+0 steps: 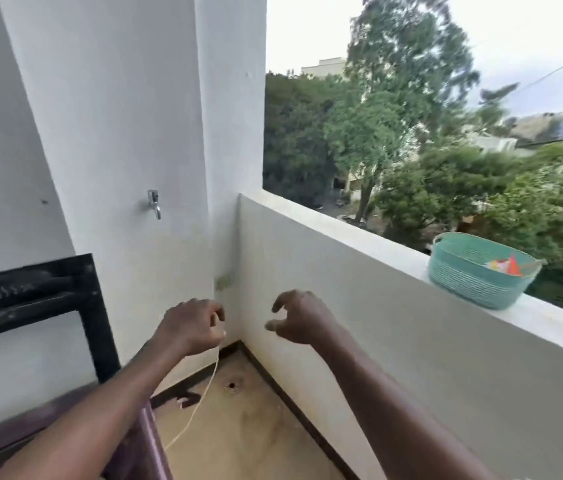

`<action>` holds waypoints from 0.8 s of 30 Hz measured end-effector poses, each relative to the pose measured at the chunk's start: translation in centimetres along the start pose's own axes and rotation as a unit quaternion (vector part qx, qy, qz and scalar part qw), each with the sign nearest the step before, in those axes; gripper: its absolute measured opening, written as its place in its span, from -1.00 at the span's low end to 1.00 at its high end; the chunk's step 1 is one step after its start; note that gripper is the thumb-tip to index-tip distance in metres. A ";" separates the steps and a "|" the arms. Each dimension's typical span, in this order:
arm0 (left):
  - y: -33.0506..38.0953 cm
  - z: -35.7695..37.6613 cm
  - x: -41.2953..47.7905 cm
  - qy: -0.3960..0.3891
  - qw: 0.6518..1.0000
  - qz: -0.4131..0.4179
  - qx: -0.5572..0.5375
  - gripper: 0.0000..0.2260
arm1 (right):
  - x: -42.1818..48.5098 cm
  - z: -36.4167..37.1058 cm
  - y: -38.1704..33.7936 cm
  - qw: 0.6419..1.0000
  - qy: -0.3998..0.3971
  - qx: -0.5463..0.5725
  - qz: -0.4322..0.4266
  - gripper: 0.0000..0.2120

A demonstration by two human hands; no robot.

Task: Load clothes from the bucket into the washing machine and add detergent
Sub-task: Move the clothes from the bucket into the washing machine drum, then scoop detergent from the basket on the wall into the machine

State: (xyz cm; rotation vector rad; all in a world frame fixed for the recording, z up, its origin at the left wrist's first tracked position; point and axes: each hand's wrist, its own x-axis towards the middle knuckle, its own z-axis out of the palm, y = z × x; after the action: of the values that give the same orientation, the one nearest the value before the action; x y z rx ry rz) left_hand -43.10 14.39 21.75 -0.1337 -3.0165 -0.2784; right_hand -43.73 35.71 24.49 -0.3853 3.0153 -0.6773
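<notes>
A teal basket (481,271) is seen on the parapet (359,233) at the right, upright, with its base on the ledge. Inside it, against the right wall, a small heap of coloured items (506,265) is held, orange, yellow and white; what they are cannot be told. The rest of the basket's interior is seen bare.

Both hands are raised before the balcony corner. A thin pale string (204,393) is pinched by the left hand (192,325), fingers pressed together around it; the string is let down toward the floor (256,427). The right hand (299,317) is held empty, fingers spread and curled, apart from the left.

A tap (154,202) is fixed on the wall above. A black frame (31,292) is seen at the left. Neither bucket nor washing machine is shown in view.
</notes>
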 end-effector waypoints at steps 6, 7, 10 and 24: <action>18.6 0.5 8.4 0.023 0.977 0.141 -0.160 -0.77 | -0.2 -10.4 15.7 0.991 0.114 -0.044 0.064 -0.69; 21.9 0.7 9.8 0.017 0.969 0.157 -0.192 -0.78 | -0.1 -12.2 18.3 0.987 0.138 -0.050 0.072 -0.70; 31.1 2.0 13.6 0.002 0.949 0.211 -0.233 -0.77 | 0.0 -17.8 26.3 0.965 0.231 -0.044 0.112 -0.75; 55.4 5.9 22.8 -0.090 0.935 0.314 -0.135 -0.63 | 0.4 -27.0 46.1 0.904 0.226 0.060 0.357 -0.68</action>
State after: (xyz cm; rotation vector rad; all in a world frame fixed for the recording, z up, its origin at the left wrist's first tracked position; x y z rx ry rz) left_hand -60.87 71.55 28.52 -1.1705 -2.8810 -0.6314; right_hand -57.10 87.23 29.32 0.9668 3.1027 -0.9472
